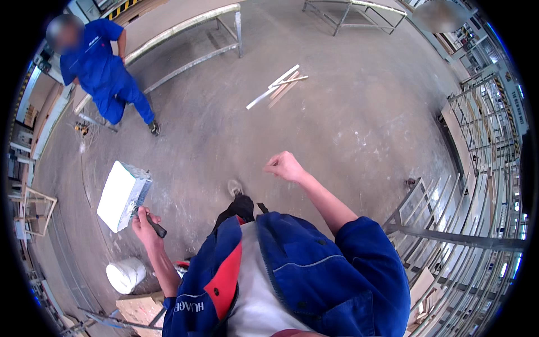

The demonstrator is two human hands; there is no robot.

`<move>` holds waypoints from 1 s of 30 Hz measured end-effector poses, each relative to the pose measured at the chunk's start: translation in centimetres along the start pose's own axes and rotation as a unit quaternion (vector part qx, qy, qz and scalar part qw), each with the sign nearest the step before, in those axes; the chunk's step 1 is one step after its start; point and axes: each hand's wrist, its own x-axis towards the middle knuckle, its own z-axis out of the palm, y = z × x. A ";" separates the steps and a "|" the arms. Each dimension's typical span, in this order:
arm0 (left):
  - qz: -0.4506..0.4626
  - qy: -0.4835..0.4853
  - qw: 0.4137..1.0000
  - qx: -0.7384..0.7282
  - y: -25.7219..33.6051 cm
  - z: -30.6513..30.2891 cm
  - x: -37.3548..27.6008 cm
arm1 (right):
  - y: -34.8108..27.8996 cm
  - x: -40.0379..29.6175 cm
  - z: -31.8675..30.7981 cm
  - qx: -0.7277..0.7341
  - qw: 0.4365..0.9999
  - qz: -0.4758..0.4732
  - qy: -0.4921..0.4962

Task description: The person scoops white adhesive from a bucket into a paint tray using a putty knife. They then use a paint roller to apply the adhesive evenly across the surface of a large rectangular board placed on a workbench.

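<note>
My left hand (145,225) grips the dark handle of a box-shaped hand tool (118,196) at the left. The tool has a bright white face and grey, smeared sides, and it is held up above the floor. What the white face is made of cannot be told. My right hand (281,165) hangs in the middle, away from the tool, with its fingers curled together and no object seen in it. Below my left hand, a white bucket (126,275) stands on the floor.
A co-worker in blue leans by a long metal-framed table at the upper left. Loose strips (278,86) lie on the floor ahead. Metal racks with many bars (454,236) line the right. A wooden board (139,309) is at the lower left, and a cable runs along the left floor.
</note>
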 end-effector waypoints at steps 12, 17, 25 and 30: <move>-0.037 -0.123 0.991 0.034 -0.6 26.5 24.6 | 13.6 12.3 -17.9 -0.097 0.932 0.314 0.151; -0.042 -0.175 0.983 0.039 0.4 39.0 33.0 | 20.0 6.7 -14.8 0.171 0.799 0.514 0.261; -0.021 -0.178 0.983 0.046 -1.0 60.6 43.9 | 29.5 13.1 -18.7 0.331 0.704 0.558 0.287; -0.018 -0.151 0.988 0.004 -0.6 73.2 48.5 | 27.9 32.2 -39.9 0.269 0.741 0.490 0.373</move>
